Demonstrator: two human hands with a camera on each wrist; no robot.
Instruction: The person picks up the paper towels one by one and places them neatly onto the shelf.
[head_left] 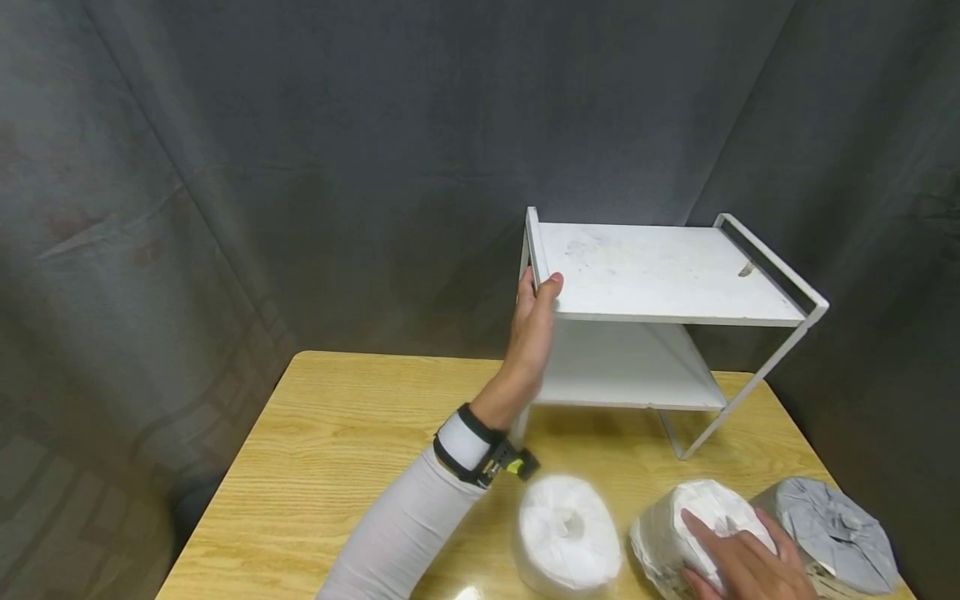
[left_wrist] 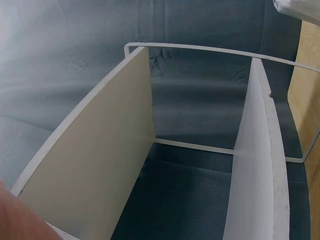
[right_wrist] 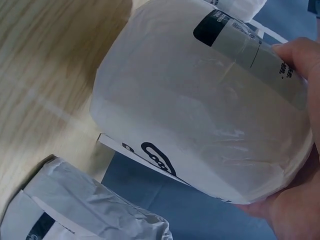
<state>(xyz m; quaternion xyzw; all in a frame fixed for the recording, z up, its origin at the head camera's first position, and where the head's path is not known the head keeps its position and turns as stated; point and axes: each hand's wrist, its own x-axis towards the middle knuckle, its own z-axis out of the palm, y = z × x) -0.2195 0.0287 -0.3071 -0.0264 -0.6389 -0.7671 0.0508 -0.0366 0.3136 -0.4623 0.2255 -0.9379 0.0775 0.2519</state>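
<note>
Gripping the middle wrapped roll [head_left: 697, 525], right hand [head_left: 742, 567] fingers [head_left: 701, 533] lie across it.

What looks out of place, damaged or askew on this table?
The white shelf rack's top board carries smudges and a small dark mark near its right rail. Otherwise nothing stands out: three wrapped rolls stand upright; the left hand holds the rack's edge, the right hand grips the middle roll.

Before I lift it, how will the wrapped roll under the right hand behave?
The wrapped roll probably feels light and soft, being tissue. Its glossy plastic wrap may slip under the fingers of the right hand. Being round, it could roll across the table if laid sideways.
</note>
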